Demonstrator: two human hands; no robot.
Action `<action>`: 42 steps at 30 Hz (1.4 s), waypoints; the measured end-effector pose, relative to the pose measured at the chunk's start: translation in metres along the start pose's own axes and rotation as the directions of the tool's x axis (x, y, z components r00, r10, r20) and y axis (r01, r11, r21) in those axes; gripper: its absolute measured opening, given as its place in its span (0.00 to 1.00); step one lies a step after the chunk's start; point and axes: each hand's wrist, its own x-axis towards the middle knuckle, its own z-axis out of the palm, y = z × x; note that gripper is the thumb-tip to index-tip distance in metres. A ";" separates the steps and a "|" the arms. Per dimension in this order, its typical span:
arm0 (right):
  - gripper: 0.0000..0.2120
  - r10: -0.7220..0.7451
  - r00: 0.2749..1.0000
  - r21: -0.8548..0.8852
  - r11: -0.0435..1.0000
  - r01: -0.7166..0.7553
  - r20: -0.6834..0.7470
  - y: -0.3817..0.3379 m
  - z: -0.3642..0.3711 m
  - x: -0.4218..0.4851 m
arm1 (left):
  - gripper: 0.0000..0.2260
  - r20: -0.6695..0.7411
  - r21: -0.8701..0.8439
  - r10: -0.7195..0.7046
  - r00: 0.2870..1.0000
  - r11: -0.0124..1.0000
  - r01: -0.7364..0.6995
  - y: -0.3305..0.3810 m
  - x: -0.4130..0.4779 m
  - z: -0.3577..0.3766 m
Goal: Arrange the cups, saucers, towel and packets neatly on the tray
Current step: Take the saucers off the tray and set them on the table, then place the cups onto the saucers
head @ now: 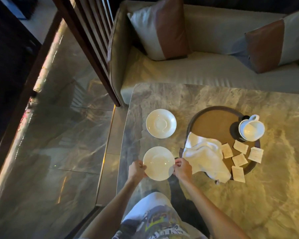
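A white saucer point(158, 163) lies near the table's front left corner. My left hand point(136, 169) grips its left rim and my right hand point(183, 169) pinches its right rim. A second white saucer point(161, 123) rests on the table just beyond it. To the right sits a round dark tray point(214, 125) with a brown inside. A crumpled white towel point(205, 156) drapes over the tray's near left rim. Two stacked white cups point(251, 128) lean at its right edge. Several pale packets point(240, 156) lie scattered on the tray's near right part, some overhanging the rim.
The marble table point(205, 195) runs right and toward me. A beige sofa point(205, 71) with two brown-and-white cushions point(160, 28) stands behind it. A dark wooden slatted screen point(86, 40) rises at the left, above glossy floor.
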 end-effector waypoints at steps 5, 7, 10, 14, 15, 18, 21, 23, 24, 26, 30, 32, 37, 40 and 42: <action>0.08 0.030 0.999 -0.027 0.999 -0.031 -0.029 0.003 0.007 -0.003 | 0.06 0.029 0.070 0.028 0.999 0.997 -0.030 -0.011 0.006 0.002; 0.08 0.035 0.999 -0.039 0.999 -0.036 -0.035 0.003 0.008 -0.003 | 0.02 0.037 0.095 0.035 0.999 0.995 -0.039 -0.011 0.006 0.002; 0.08 0.042 0.998 -0.057 0.997 -0.044 -0.036 0.003 0.008 -0.001 | 0.04 0.045 0.117 0.032 0.998 0.992 -0.038 -0.011 0.009 0.002; 0.08 0.048 0.999 -0.074 0.996 -0.050 -0.021 0.002 0.008 0.001 | 0.04 0.068 0.176 0.048 0.997 0.983 -0.060 -0.010 0.011 0.001; 0.08 0.049 0.999 -0.081 0.995 -0.051 -0.018 0.002 0.007 0.001 | 0.04 0.073 0.195 0.053 0.996 0.979 -0.066 -0.009 0.011 0.001; 0.08 0.040 0.999 -0.107 0.993 -0.040 -0.006 0.002 0.005 0.001 | 0.04 0.088 0.241 0.059 0.994 0.967 -0.078 -0.005 0.008 0.000; 0.09 0.021 0.999 -0.179 0.984 -0.015 0.036 0.000 0.001 0.000 | 0.06 0.101 0.246 0.038 0.994 0.967 -0.062 -0.002 0.008 -0.001; 0.10 0.031 0.996 -0.204 0.979 -0.012 0.089 0.000 -0.005 -0.001 | 0.10 0.096 0.279 0.006 0.995 0.960 -0.033 -0.002 0.007 -0.004; 0.12 0.031 0.993 -0.216 0.976 -0.006 0.112 0.000 -0.010 -0.002 | 0.12 0.075 0.323 -0.007 0.997 0.946 -0.018 -0.001 0.004 -0.007; 0.13 0.005 0.990 -0.212 0.977 0.025 0.139 -0.002 -0.024 -0.004 | 0.14 -0.020 0.423 0.024 1.000 0.906 -0.013 0.005 -0.001 -0.012; 0.09 -0.095 0.988 -0.034 0.994 0.100 0.118 -0.005 -0.074 -0.002 | 0.12 -0.161 0.525 0.240 0.957 0.843 -0.123 0.043 -0.010 0.000; 0.08 -0.135 0.988 0.057 0.990 0.131 0.073 -0.006 -0.107 0.004 | 0.12 -0.130 0.513 0.322 0.938 0.831 -0.215 0.076 -0.014 0.019; 0.08 -0.172 0.972 0.102 0.977 0.189 -0.161 -0.007 -0.208 0.051 | 0.13 -0.024 0.520 0.466 0.885 0.762 -0.387 0.171 -0.021 0.098; 0.08 -0.170 0.931 0.120 0.968 0.218 -0.323 0.002 -0.269 0.089 | 0.10 0.109 0.539 0.528 0.843 0.681 -0.496 0.218 -0.028 0.157; 0.08 -0.151 0.917 0.116 0.971 0.207 -0.369 0.013 -0.303 0.116 | 0.10 0.170 0.531 0.541 0.824 0.654 -0.539 0.243 -0.033 0.200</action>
